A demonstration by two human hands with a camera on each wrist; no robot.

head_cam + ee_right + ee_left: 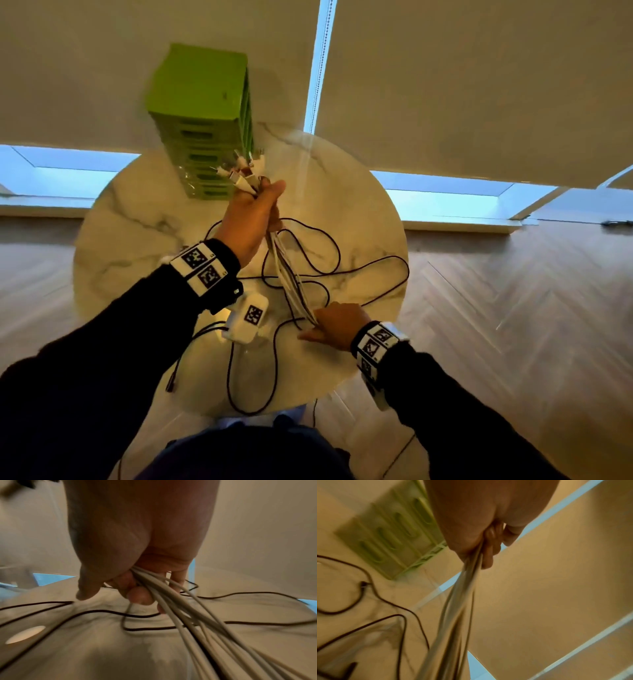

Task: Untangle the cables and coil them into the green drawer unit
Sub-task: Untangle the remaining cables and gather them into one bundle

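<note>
My left hand (260, 209) is raised above the round marble table (137, 226) and grips a bundle of white cables (289, 274) just below their plug ends (239, 171). The bundle (453, 615) runs taut down to my right hand (334, 323), which grips it low over the table's near side; its fingers (140, 595) curl round the strands (180, 608). Dark cables (308, 253) lie in loose loops on the tabletop under and around the bundle. The green drawer unit (202, 113) stands at the table's far edge, its drawers closed.
A dark cable (253, 407) loops over the table's near edge, with a plug end (170, 386) at the near left. Roller blinds and a window sill stand behind the table. Wooden floor surrounds it. My legs are at the near edge.
</note>
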